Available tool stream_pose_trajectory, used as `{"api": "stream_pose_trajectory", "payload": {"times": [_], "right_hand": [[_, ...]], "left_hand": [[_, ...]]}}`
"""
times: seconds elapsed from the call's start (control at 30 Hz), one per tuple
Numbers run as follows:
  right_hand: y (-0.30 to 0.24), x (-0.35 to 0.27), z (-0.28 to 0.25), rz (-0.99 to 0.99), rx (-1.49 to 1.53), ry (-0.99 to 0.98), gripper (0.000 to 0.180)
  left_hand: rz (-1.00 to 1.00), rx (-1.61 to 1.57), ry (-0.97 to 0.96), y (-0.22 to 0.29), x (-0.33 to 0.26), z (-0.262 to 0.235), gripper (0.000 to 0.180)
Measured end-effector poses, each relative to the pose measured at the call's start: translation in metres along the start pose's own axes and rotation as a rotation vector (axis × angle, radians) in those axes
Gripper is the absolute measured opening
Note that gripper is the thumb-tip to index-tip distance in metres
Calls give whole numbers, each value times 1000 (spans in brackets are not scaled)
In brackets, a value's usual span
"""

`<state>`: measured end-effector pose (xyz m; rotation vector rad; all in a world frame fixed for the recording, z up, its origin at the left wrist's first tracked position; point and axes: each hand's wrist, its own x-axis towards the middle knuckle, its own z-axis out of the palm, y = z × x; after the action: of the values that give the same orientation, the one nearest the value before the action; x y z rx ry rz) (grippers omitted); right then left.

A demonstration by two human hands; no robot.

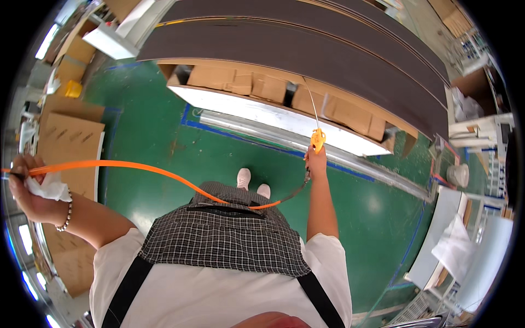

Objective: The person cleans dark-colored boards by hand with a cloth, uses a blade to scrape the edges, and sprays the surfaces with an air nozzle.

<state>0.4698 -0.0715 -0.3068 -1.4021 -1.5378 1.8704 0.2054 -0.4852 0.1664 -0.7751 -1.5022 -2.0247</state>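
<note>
My right hand point(315, 162) is closed around the grip of an orange-yellow air blow gun point(318, 139). Its long thin nozzle point(313, 101) points away from me, with the tip by the near edge of a dark brown panel point(235, 41). From the gun, an orange air hose point(136, 165) runs across the front of my checked apron point(224, 240) to the far left. There my left hand point(27, 191) grips the hose, and a crumpled white cloth point(50, 187) is tucked in the same hand.
Under the panels lie cardboard boxes point(270, 88) behind a white board point(257, 113). Long metal rails point(262, 131) lie on the green floor point(158, 128) beside blue tape. Cardboard sheets point(68, 142) stand at left. A white bucket point(458, 175) and racks are at right.
</note>
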Motion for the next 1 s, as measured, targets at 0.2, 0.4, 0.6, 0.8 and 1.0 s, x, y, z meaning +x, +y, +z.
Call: {"api": "stream_pose_trajectory", "payload": {"times": [0.2, 0.4, 0.6, 0.8, 1.0], "right_hand": [[-6, 16, 73, -51, -93, -93, 13], [-4, 41, 183, -84, -213, -168, 15], [-24, 48, 332, -81, -261, -200, 11], [-44, 20, 470, -536, -872, -391, 31], [-106, 13, 495, -611, -863, -299, 27]], "left_hand": [[146, 265, 216, 9, 2, -40, 25], [141, 299, 388, -22, 24, -145, 23], [149, 407, 479, -53, 72, -251, 21], [71, 392, 456, -84, 114, -346, 22], [13, 442, 467, -101, 141, -379, 22]]}}
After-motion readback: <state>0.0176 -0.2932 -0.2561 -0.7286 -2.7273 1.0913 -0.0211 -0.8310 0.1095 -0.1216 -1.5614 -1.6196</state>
